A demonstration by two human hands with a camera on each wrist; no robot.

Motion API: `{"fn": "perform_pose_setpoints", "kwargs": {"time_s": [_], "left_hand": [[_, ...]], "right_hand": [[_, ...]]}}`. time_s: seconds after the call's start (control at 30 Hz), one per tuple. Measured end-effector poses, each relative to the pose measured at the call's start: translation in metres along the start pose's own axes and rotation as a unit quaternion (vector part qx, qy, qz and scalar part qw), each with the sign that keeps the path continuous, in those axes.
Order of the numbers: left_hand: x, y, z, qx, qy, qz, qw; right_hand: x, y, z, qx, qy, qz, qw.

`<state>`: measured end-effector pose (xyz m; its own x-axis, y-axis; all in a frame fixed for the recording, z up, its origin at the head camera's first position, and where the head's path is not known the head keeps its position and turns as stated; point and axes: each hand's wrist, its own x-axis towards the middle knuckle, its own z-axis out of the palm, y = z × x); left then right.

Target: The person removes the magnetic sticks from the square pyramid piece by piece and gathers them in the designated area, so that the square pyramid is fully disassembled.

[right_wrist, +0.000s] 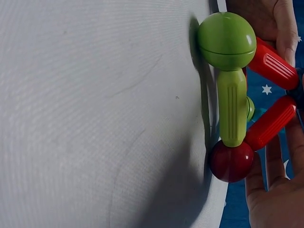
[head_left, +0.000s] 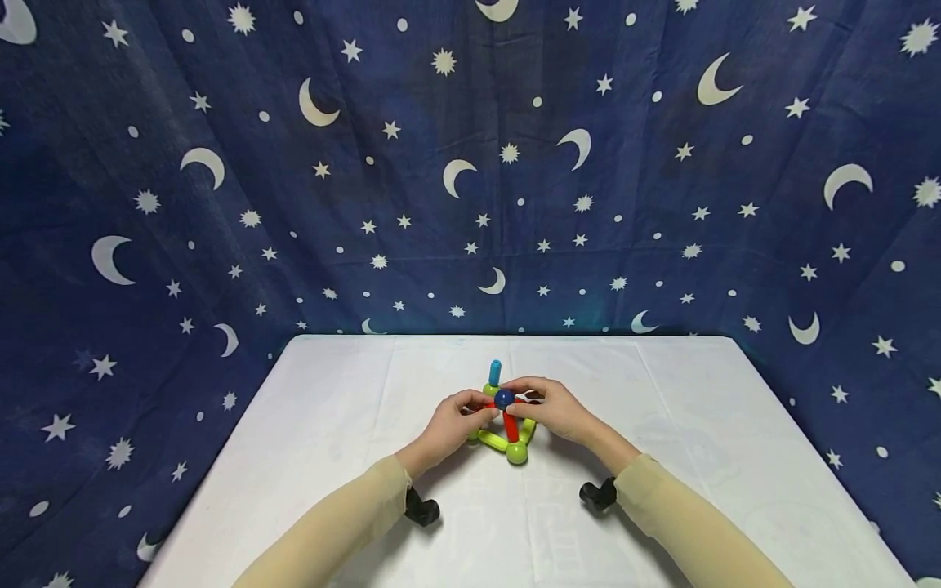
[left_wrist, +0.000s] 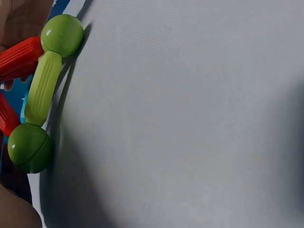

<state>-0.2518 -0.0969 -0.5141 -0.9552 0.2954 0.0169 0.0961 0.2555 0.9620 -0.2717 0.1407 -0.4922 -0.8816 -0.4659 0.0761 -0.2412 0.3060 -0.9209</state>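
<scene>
Pinching from both sides, the left hand [head_left: 450, 425] and right hand [head_left: 559, 408] hold the upper part of a multicoloured plastic ball-and-rod frame [head_left: 510, 427], seen on my remote feed around mid-table. Fingers and thumbs are narrow around the glossy dark blue ball [head_left: 504, 399] at the peak; I can't tell exactly which piece each fingertip presses. Straight red ribbed rods [right_wrist: 273, 123] slope down from that ball. Base, from my wrist views: lime-green ribbed rods [right_wrist: 232, 109] linking corner balls, including a shiny green ball [head_left: 517, 452] at the near corner and a dark red ball [right_wrist: 232, 161] on the right-hand side. Far side, I get a bright blue rod [head_left: 495, 373] sticking up from another green ball [head_left: 491, 390]. Frame sits on the white cloth-covered table [head_left: 353, 384]. Beige sleeves [head_left: 345, 523] on both arms, a black wrist fitting [head_left: 422, 508] under each cuff; navy star-and-moon fabric backdrop [head_left: 412, 204] behind.
</scene>
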Motion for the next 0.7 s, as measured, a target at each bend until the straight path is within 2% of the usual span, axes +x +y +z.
{"fn": "perform_pose_setpoints", "kwargs": {"time_s": [0.2, 0.53, 0.63, 0.7], "left_hand": [[-0.004, 0.001, -0.009, 0.005, 0.003, 0.0, 1.0], [-0.02, -0.003, -0.037, 0.027, 0.035, 0.003, 0.999], [-0.025, -0.006, -0.042, 0.03, 0.029, -0.001, 0.9991], [-0.026, -0.008, -0.043, 0.06, 0.014, -0.006, 0.9981]], "right_hand": [[0.0, 0.0, 0.0, -0.003, 0.005, 0.0, 1.0], [0.0, 0.0, -0.001, -0.007, 0.011, 0.003, 0.9999], [0.0, 0.0, -0.001, -0.007, 0.009, 0.005, 0.9999], [0.0, 0.0, -0.001, -0.008, 0.005, 0.003, 0.9999]]}}
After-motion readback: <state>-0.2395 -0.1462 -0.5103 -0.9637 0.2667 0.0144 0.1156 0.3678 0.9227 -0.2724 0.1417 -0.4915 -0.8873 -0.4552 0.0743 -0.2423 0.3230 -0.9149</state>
